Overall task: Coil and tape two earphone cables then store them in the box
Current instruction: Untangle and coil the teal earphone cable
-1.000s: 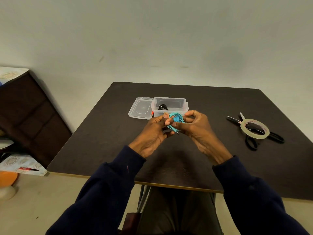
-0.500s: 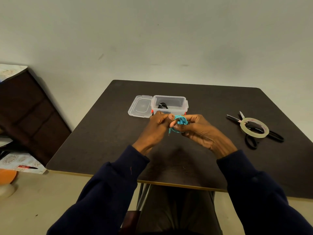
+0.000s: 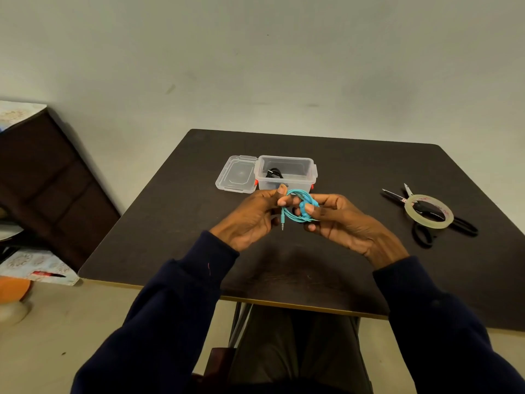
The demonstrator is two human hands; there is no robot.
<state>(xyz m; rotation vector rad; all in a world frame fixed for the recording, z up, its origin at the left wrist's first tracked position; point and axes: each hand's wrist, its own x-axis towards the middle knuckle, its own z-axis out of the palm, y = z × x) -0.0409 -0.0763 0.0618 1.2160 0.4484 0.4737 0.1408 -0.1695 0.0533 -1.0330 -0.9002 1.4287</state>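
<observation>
At the centre of the frame, both hands hold the turquoise earphone cable (image 3: 297, 191) up off the table (image 3: 170, 223), just in front of the box (image 3: 287, 182). The left hand (image 3: 250, 217) pinches the left side of the coil between thumb and curled fingers. The right hand (image 3: 338, 220) has its fingers curled round the right side, with the earbuds bunched against them. Holding it from 2 sides probably keeps the springy loops from opening out, since no tape is visible on this coil. The jack plug (image 3: 282, 223) hangs loose below the loops, so the winding looks nearly finished but not yet tidied.

Just above the hands, the clear box stands open with its lid (image 3: 238, 173) folded flat to the left, which leaves the mouth free for a drop-in. A black coiled earphone (image 3: 274, 174) already lies inside, so 1 of the 2 cables seems done.

At the right of the frame, well apart from the hands, the tape roll (image 3: 426, 224) lies on top of the scissors (image 3: 395, 195). They are parked together on the right hand's side, likely so that hand can reach them while the left keeps the coil pinched.
</observation>
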